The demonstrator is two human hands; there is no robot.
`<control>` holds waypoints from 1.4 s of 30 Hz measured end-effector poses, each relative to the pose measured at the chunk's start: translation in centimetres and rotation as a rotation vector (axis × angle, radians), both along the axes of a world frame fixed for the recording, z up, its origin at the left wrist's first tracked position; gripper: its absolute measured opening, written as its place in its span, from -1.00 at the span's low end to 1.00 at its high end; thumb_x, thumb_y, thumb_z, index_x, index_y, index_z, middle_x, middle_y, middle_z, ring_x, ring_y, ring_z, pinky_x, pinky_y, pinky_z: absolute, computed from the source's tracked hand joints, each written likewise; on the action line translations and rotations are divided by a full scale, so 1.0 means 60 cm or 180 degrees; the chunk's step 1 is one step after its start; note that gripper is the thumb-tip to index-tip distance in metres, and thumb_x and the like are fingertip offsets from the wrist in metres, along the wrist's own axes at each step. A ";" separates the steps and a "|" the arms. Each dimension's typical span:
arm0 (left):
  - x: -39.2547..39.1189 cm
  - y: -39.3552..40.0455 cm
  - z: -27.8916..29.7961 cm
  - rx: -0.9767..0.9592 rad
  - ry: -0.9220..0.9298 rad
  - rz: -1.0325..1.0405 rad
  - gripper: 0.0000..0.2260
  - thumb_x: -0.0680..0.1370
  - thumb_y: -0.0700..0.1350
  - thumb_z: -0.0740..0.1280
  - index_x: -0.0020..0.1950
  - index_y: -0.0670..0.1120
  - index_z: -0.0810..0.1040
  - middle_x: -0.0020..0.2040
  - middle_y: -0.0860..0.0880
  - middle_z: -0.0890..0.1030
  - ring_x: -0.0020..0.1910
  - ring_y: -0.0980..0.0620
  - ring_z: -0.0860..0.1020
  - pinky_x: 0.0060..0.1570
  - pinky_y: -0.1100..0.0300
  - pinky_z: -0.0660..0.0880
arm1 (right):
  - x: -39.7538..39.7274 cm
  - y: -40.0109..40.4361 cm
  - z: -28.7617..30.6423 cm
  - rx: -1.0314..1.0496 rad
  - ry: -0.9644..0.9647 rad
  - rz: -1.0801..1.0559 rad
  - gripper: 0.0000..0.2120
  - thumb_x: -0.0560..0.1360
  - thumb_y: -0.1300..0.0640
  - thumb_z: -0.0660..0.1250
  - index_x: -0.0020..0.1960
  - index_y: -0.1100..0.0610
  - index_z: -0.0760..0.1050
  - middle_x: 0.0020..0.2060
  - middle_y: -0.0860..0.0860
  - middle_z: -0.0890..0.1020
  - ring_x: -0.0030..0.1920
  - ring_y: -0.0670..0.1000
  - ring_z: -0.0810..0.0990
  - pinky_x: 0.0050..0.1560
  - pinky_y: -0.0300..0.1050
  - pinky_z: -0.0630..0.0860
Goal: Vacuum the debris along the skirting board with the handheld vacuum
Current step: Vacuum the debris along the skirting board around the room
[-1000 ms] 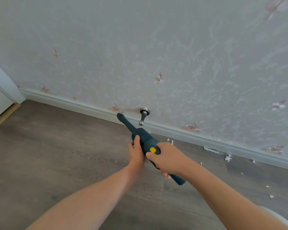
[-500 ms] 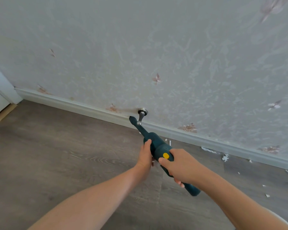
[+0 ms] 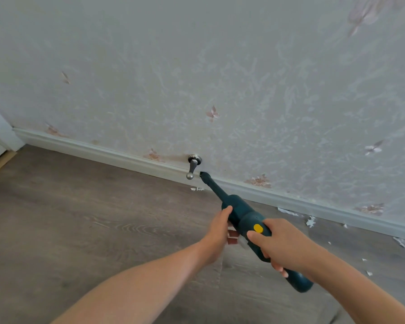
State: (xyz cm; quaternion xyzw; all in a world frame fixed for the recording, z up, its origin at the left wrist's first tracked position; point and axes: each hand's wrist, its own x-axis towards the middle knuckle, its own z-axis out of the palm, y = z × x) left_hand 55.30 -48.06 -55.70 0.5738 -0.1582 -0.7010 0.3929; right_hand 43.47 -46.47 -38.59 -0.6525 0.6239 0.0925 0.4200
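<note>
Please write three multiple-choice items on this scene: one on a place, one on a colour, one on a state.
1. Where is the nozzle tip of the handheld vacuum?
A. at the skirting board, right of the metal door stop
B. by the door frame
C. on the floor's middle

2. The vacuum's button is:
A. red
B. yellow
C. white

3. The vacuum is held by:
A. left hand alone
B. right hand alone
C. left hand and right hand

Key: 1 A, tip beside the stop; 2 B, yellow spot shows; 3 C, both hands grip the body.

The metal doorstop (image 3: pixel 192 168) juts from the skirting board (image 3: pixel 117 157) at 12 o'clock; bare floor (image 3: pixel 80 218) lies open toward 9; debris (image 3: pixel 310 221) dots 3.
</note>
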 end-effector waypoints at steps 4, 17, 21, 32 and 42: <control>0.005 -0.002 -0.007 0.0001 -0.0205 0.0359 -0.74 0.71 0.13 0.11 0.18 0.00 0.48 0.11 -0.10 0.61 -0.04 -0.07 0.64 0.19 -0.14 0.57 | 0.018 -0.006 0.005 0.0004 -0.0080 -0.0013 -0.74 0.64 0.01 0.22 -0.15 0.15 0.37 -0.64 -0.04 0.47 -0.66 -0.08 0.41 -0.37 -0.25 0.47; -0.037 -0.024 0.042 0.0141 -0.0037 0.0298 -0.61 0.71 0.17 0.03 0.40 -0.01 0.40 0.05 -0.02 0.59 -0.16 0.04 0.57 -0.29 0.17 0.45 | -0.030 -0.022 0.015 -0.0007 0.0028 0.0073 -0.75 0.62 -0.01 0.24 -0.11 0.15 0.41 -0.42 0.08 0.54 -0.62 -0.06 0.43 -0.34 -0.19 0.53; -0.034 -0.020 0.030 0.0106 -0.0185 0.0514 -0.53 0.69 0.25 0.04 0.46 0.02 0.41 0.12 -0.05 0.63 -0.09 0.04 0.60 -0.27 0.17 0.47 | -0.016 -0.028 0.013 0.0020 0.0026 0.0102 -0.73 0.62 -0.04 0.23 -0.09 0.16 0.43 -0.42 0.08 0.57 -0.61 -0.05 0.45 -0.26 -0.17 0.54; -0.069 -0.025 0.097 -0.0615 0.0186 0.0980 -0.63 0.68 0.21 0.15 0.36 0.01 0.41 0.18 -0.11 0.63 0.09 -0.06 0.65 -0.26 0.22 0.58 | -0.063 -0.011 0.094 -0.0294 -0.0042 0.0194 -0.72 0.62 -0.05 0.26 -0.11 0.16 0.42 -0.43 0.07 0.55 -0.59 -0.02 0.45 -0.44 -0.18 0.47; -0.045 -0.036 0.094 -0.0630 0.0009 0.1312 -0.70 0.68 0.20 0.14 0.26 0.04 0.43 0.10 -0.02 0.61 0.09 0.04 0.59 -0.03 0.19 0.50 | -0.030 -0.026 0.096 -0.0351 -0.0099 0.0423 -0.72 0.62 -0.03 0.25 -0.14 0.16 0.40 -0.52 0.03 0.51 -0.60 -0.01 0.46 -0.43 -0.20 0.48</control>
